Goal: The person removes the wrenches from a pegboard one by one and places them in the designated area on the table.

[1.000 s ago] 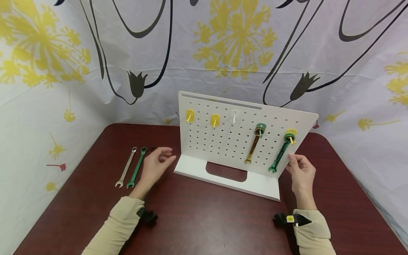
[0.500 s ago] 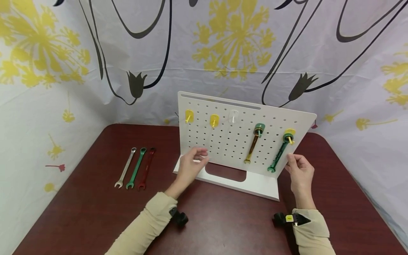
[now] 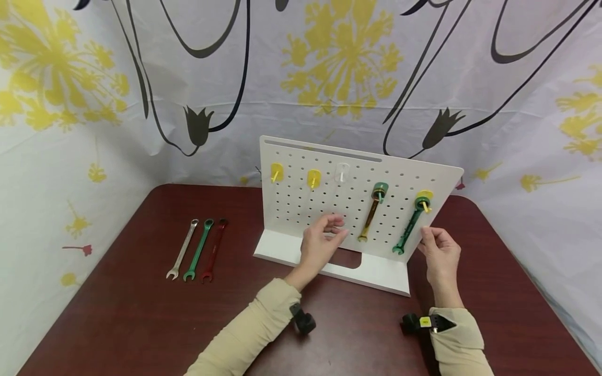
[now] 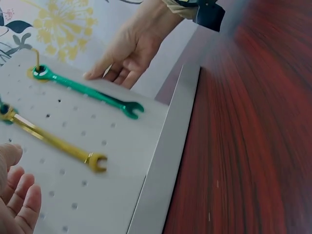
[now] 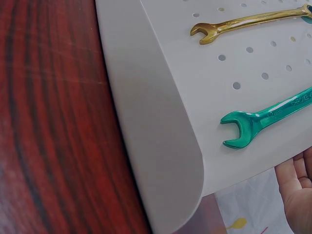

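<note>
A white pegboard (image 3: pixel 291 224) stands upright on its flat base. Its right edge is pinched by my right hand (image 3: pixel 441 256), thumb in front and fingers toward the back; that hand (image 4: pixel 136 51) also shows in the left wrist view. In front of the board's lower middle is my left hand (image 3: pixel 321 243), fingers loosely bent and holding nothing. Just to its right hangs a gold combination wrench (image 3: pixel 369 219) by its ring end on a green hook (image 3: pixel 381 188). Nearer the right edge, a green combination wrench (image 3: pixel 407 228) hangs from a yellow hook (image 3: pixel 425 194).
Two yellow hooks (image 3: pixel 277 172) and a clear hook (image 3: pixel 342 172) on the board bear nothing. At left on the dark red table (image 3: pixel 117 313) lie a silver wrench (image 3: pixel 183 249), a green wrench (image 3: pixel 199 250) and a red wrench (image 3: pixel 215 250). A patterned cloth (image 3: pixel 226 78) hangs behind.
My left hand has moved right from beside the loose wrenches to the middle of the board, uncovering the red wrench. My right hand stays at the board's edge.
</note>
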{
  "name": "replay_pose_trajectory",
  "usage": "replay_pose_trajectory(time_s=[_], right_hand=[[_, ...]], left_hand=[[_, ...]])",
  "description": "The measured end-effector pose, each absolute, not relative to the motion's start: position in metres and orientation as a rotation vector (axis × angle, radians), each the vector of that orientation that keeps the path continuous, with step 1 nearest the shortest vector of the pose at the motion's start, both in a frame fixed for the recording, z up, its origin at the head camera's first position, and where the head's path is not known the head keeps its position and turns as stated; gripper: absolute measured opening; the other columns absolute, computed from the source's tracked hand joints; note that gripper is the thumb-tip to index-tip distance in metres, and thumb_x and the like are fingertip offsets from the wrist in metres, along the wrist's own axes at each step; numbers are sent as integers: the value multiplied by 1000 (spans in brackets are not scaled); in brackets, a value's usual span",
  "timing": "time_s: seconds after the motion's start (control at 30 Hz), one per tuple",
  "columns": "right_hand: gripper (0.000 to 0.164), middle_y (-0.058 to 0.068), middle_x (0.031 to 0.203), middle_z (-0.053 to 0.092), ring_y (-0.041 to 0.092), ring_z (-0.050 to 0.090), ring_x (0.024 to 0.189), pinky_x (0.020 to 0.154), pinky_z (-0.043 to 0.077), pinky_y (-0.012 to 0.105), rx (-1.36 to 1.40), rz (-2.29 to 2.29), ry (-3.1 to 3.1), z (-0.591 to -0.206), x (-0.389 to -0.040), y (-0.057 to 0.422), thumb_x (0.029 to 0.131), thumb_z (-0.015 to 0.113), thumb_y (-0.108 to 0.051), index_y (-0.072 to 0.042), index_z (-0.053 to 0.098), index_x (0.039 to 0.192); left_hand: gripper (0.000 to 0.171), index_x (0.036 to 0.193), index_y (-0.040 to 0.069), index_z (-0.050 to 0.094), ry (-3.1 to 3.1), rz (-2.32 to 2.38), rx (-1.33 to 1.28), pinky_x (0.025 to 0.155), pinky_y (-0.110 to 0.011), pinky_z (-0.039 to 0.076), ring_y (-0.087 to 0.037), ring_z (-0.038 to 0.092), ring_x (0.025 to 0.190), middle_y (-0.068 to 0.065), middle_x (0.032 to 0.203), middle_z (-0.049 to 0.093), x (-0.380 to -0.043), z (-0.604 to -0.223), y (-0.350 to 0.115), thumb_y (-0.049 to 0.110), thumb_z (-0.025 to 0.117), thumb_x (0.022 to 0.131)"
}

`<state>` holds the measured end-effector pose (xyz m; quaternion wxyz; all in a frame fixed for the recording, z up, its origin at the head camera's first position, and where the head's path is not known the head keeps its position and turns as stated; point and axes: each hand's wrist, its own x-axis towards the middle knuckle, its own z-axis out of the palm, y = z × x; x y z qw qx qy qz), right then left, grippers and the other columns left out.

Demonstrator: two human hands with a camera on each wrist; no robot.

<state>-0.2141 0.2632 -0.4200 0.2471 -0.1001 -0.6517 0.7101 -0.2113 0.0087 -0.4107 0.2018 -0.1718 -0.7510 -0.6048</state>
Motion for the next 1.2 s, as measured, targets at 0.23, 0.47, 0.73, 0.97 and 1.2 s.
replay_pose_trajectory(time_s=[0.23, 0.47, 0.73, 0.97, 1.2], right_hand=[[12, -6, 80, 67, 1, 66, 73, 64, 53, 14, -223, 1949, -1749, -419, -213, 262, 87, 66, -15, -5, 65, 82], [15, -7, 77, 68, 1, 66, 72, 63, 53, 15, -168, 1966, -1723, -420, -214, 261, 87, 66, -12, 2, 63, 83], [19, -7, 78, 68, 1, 65, 72, 63, 53, 15, -191, 1962, -1729, -420, -214, 260, 87, 66, -12, 6, 62, 85], [19, -7, 79, 67, 1, 65, 73, 63, 53, 14, -213, 1930, -1758, -421, -214, 261, 86, 67, -15, 3, 63, 84], [14, -8, 78, 67, 0, 65, 72, 63, 53, 14, -208, 1926, -1762, -420, -213, 262, 87, 66, -13, 0, 63, 82]], left_hand=[[28, 107, 4, 64, -2071, -1694, -474, 68, -15, 52, -17, 68, 84, -8, 103, 69, -217, -407, 35, 9, 73, 82], [33, 109, 6, 62, -2000, -1683, -445, 68, -13, 52, -18, 67, 84, -8, 103, 66, -221, -410, 53, 11, 75, 80], [32, 109, 9, 63, -1979, -1594, -403, 68, -12, 51, -14, 65, 83, -5, 99, 66, -224, -415, 67, 13, 75, 80], [29, 103, 12, 64, -1965, -1425, -341, 69, -13, 50, -10, 64, 80, 0, 92, 65, -226, -417, 75, 14, 77, 78], [24, 99, 19, 64, -2015, -1294, -231, 66, -8, 43, -4, 62, 77, 7, 87, 64, -226, -419, 82, 19, 76, 79]])
